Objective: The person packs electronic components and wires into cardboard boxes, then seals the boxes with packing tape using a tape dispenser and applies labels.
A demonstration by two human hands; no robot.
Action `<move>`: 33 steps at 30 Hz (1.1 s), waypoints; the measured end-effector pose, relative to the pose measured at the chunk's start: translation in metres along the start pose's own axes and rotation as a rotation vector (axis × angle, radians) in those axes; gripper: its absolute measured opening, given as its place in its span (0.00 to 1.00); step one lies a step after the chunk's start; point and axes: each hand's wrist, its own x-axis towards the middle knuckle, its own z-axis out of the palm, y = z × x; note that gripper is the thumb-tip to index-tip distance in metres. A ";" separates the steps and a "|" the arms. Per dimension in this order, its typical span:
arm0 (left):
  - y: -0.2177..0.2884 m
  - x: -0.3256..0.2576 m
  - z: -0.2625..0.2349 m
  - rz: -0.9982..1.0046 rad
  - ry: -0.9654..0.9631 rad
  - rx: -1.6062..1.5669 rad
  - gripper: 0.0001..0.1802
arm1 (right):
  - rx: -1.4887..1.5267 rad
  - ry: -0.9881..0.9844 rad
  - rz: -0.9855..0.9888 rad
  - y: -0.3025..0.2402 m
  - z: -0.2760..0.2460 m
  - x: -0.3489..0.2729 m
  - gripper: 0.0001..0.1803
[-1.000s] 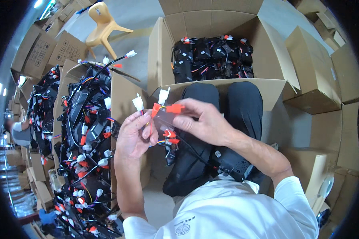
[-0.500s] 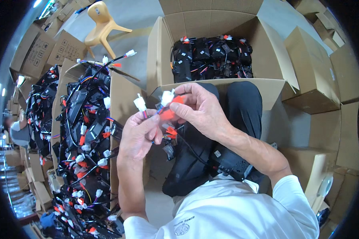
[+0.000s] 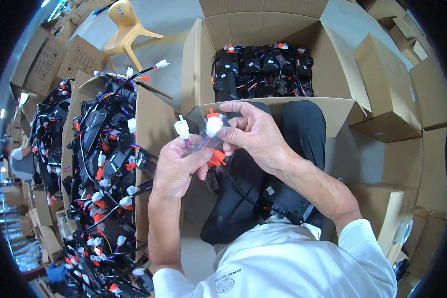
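Note:
Above my lap, my left hand (image 3: 180,166) is closed around a bundle of thin coloured wires. A white plug connector (image 3: 182,129) stands up from its fingertips, and a red connector (image 3: 216,158) sits just beside them. My right hand (image 3: 256,134) pinches a blurred white connector (image 3: 214,126) between thumb and fingers. Another red piece (image 3: 212,113) shows just above that one. From the bundle a black cable (image 3: 241,188) runs down to a black box-shaped electrical unit (image 3: 290,204) lying on my lap.
At the left stands a carton (image 3: 151,116) heaped with black units, cables and white and red connectors. Ahead, an open carton (image 3: 278,102) holds packed black units. A yellow chair (image 3: 125,30) is behind, with brown boxes (image 3: 390,89) at the right. Another person (image 3: 22,161) is at far left.
My right hand has shifted slightly, and the white connector by it sits a little lower and further right. The red pieces, blurred together before, now show apart above and below it.

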 end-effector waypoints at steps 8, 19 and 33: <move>-0.009 0.000 -0.010 0.044 0.009 -0.087 0.11 | 0.072 0.035 0.052 0.001 0.002 -0.006 0.34; -0.026 0.001 0.037 0.284 0.303 0.290 0.06 | -0.488 0.133 -0.496 -0.007 0.031 -0.048 0.14; -0.016 -0.005 0.007 0.168 0.226 -0.104 0.09 | -1.254 0.093 -1.085 0.021 -0.013 -0.048 0.14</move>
